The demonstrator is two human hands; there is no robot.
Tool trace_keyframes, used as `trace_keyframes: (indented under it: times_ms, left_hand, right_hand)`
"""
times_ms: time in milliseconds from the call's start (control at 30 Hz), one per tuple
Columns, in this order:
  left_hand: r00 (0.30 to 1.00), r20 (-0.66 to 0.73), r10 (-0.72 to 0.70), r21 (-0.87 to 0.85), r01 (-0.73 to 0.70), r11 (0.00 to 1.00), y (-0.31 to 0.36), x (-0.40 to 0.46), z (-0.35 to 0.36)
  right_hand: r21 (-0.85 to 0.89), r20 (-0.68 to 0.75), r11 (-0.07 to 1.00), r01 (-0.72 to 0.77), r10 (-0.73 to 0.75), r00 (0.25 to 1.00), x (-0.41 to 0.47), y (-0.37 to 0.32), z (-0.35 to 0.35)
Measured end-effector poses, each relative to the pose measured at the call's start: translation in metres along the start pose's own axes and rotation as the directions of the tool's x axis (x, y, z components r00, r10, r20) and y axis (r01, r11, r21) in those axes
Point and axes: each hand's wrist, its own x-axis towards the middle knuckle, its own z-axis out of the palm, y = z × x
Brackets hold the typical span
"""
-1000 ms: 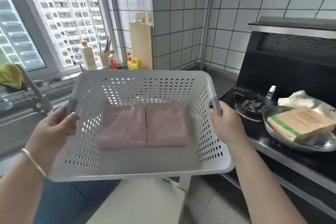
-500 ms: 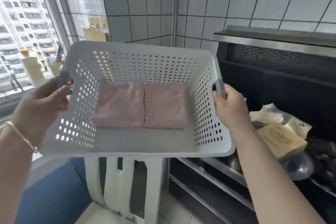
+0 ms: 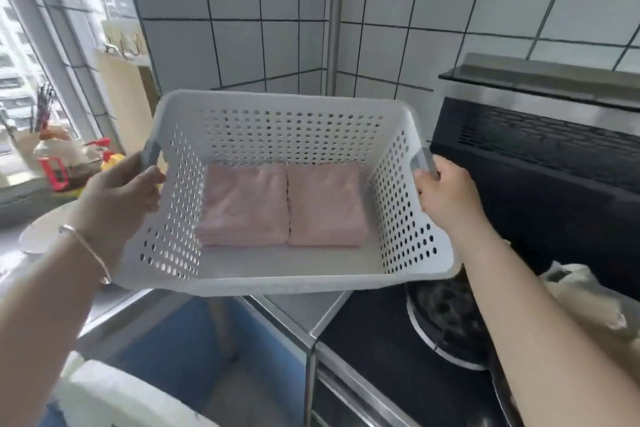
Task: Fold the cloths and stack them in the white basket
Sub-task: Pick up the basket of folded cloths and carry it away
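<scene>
While each hand, left hand (image 3: 117,198) and right hand (image 3: 446,196), grips a handle, the white basket (image 3: 277,282) with two stacks of folded cloths (image 3: 282,204) has swung from the sink side toward the corner surface (image 3: 304,312), so the folding seems finished.

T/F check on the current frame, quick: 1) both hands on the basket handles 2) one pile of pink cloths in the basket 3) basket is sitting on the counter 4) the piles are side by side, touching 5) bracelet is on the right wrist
1) True. The left hand and the right hand each grip a grey handle of the white basket.
2) False. Two piles: the left pile of pink cloths and the right pile of pink cloths.
3) False. It is held up in the air above the counter corner.
4) True. They lie side by side and meet along one seam.
5) False. The bracelet is on the left wrist.
</scene>
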Motion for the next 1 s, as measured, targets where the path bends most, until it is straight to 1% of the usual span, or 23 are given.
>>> trace_keyframes:
  times_ms: [67, 167, 200, 233, 267, 400, 533, 667, 733, 833, 900, 1000]
  left_hand:
    - [0.999, 0.008, -0.036, 0.015, 0.036, 0.999, -0.007, 0.012, 0.016]
    - [0.988, -0.095, -0.121, -0.014, 0.12, 0.993, -0.038, 0.039, 0.046]
    - [0.983, -0.106, -0.147, -0.023, 0.145, 0.989, -0.048, 0.045, 0.055]
    - [0.984, -0.104, -0.144, 0.002, 0.145, 0.989, -0.058, 0.05, 0.063]
    - [0.977, -0.133, -0.167, 0.004, 0.169, 0.986, -0.07, 0.056, 0.071]
    - [0.922, -0.251, -0.294, 0.001, 0.304, 0.953, -0.117, 0.079, 0.101]
    - [0.876, -0.305, -0.375, 0.066, 0.412, 0.909, -0.146, 0.09, 0.127]
    - [0.844, -0.344, -0.411, 0.102, 0.469, 0.877, -0.167, 0.091, 0.147]
    - [0.829, -0.355, -0.432, 0.092, 0.491, 0.866, -0.173, 0.094, 0.154]
    - [0.82, -0.371, -0.436, 0.074, 0.494, 0.866, -0.177, 0.102, 0.163]
    - [0.816, -0.389, -0.428, 0.086, 0.495, 0.865, -0.184, 0.106, 0.168]
    - [0.786, -0.433, -0.441, 0.081, 0.521, 0.85, -0.19, 0.109, 0.179]
  right_hand:
    - [-0.027, 0.055, 1.0, -0.002, 0.003, 0.998, 0.037, 0.011, 0.017]
    - [-0.071, 0.138, 0.997, 0.014, -0.004, 0.99, 0.099, 0.032, 0.05]
    - [-0.086, 0.167, 0.996, 0.017, -0.003, 0.986, 0.119, 0.04, 0.063]
    - [-0.099, 0.189, 0.995, 0.02, -0.001, 0.982, 0.136, 0.048, 0.073]
    - [-0.112, 0.222, 0.994, 0.021, 0.005, 0.975, 0.155, 0.056, 0.087]
    - [-0.141, 0.375, 0.99, 0.01, 0.044, 0.926, 0.218, 0.088, 0.139]
    - [-0.221, 0.482, 0.975, 0.032, 0.081, 0.872, 0.265, 0.116, 0.193]
    - [-0.235, 0.55, 0.972, -0.008, 0.14, 0.823, 0.291, 0.138, 0.23]
    - [-0.23, 0.572, 0.973, -0.038, 0.167, 0.803, 0.302, 0.149, 0.243]
    - [-0.193, 0.583, 0.979, -0.065, 0.168, 0.795, 0.319, 0.156, 0.259]
    - [-0.179, 0.573, 0.981, -0.077, 0.168, 0.802, 0.33, 0.156, 0.266]
    - [-0.169, 0.564, 0.978, -0.124, 0.199, 0.801, 0.342, 0.158, 0.276]
